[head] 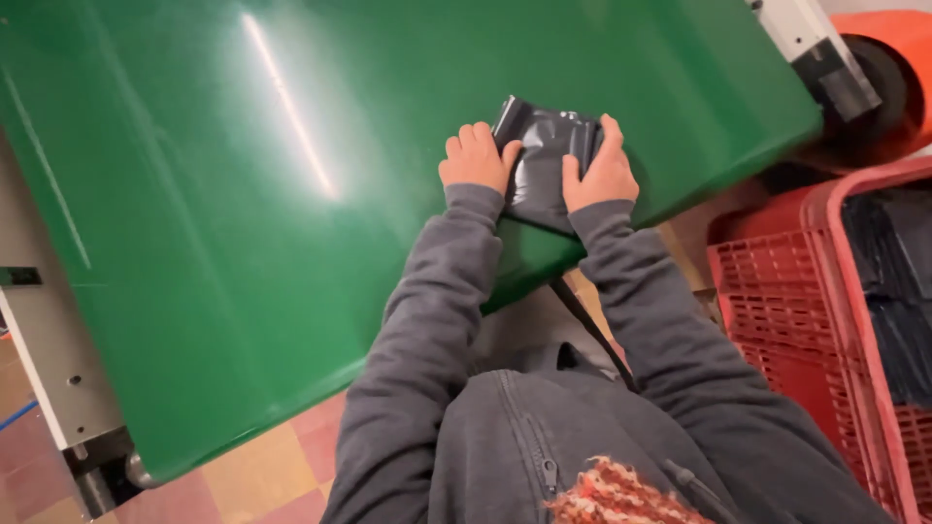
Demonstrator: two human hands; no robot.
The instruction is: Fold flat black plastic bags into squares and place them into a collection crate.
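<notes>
A small dark grey plastic parcel bag (pixel 542 155) lies on the glossy green conveyor belt (pixel 252 194), close to its near edge. My left hand (pixel 476 158) rests on the bag's left side with fingers curled against it. The bag's right side is under my right hand (pixel 604 171), whose fingers lie flat along its edge. Both hands press the bag down onto the belt between them. Grey sleeves cover both my arms.
A red plastic crate (pixel 777 311) stands at the right, with dark bags (pixel 898 291) inside. An orange roller (pixel 888 58) and grey frame end sit at the belt's top right. Grey metal frame (pixel 44 369) borders the belt at left. Tiled floor lies below.
</notes>
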